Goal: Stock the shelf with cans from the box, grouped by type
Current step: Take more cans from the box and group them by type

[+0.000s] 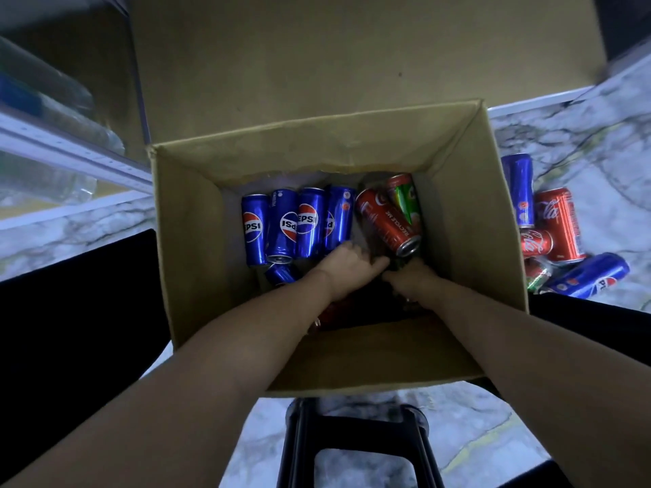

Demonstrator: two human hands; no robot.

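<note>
Shelf: a pale metal shelf rail runs well to the left of the left hand, outside the box.
Box: an open brown cardboard box surrounds both hands; its near wall lies under the forearms, its left and right walls stand well clear of them.
Blue cans: four tall blue Pepsi cans lie side by side just beyond and left of the left hand; a fifth blue can lies just left of that wrist.
Left hand: the left hand reaches down to the box floor, fingertips at the nearest blue can's end; whether it grips anything cannot be told.
Red can: a red Coca-Cola can lies tilted just beyond both hands, against a red-and-green can.
Right hand: the right hand sits below the red can's rim, fingers in shadow; its grip cannot be told.
Loose cans: red and blue cans lie on marbled floor right of the box, well apart from the right hand.
</note>
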